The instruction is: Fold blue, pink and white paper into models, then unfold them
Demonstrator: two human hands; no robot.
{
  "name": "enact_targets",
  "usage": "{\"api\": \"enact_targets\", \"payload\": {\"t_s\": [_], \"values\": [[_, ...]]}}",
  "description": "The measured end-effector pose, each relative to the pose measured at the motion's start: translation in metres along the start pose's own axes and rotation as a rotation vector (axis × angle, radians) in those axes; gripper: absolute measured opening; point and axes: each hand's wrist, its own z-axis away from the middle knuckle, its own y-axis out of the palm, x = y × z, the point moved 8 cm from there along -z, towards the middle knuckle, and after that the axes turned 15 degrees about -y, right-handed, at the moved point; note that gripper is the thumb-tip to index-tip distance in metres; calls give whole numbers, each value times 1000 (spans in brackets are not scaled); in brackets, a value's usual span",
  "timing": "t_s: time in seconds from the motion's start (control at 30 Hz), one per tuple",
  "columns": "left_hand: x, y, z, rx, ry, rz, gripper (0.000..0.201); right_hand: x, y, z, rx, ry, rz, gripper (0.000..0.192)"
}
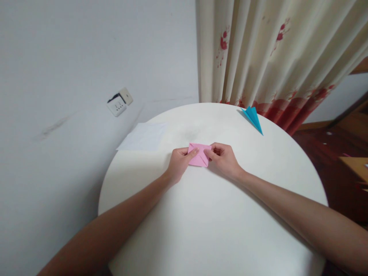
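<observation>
A small square of folded pink paper [198, 160] is held between both hands over the middle of the round white table [184, 222]. Creases and folded flaps meeting near its centre show on the upper face. My left hand [178, 163] is closed on the left edge, thumb on top. On the right edge, my right hand [225, 158] pinches the paper, its thumb also lying on the face. The fingers under the paper are mostly hidden.
A blue paper plane [253, 118] lies at the table's far right edge, before a flowered curtain [247, 50]. White paper sheets [143, 136] rest at the far left. Beside the table stands a wall with a socket [117, 106].
</observation>
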Motion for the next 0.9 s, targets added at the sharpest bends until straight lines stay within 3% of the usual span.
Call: {"api": "enact_targets", "payload": {"t_s": [0.5,0.57,0.73,0.9], "values": [[-3,2,3,4,-32,13,35,8,-5,-4,-46,1,10,38],[-3,2,3,-4,-25,26,36,6,0,-2,-6,14,-39,39],[-3,-1,2,5,-6,85,35,-2,25,10,240,89,-114,44],[-4,6,3,83,20,9,34,-4,25,11,263,79,-42,50]]}}
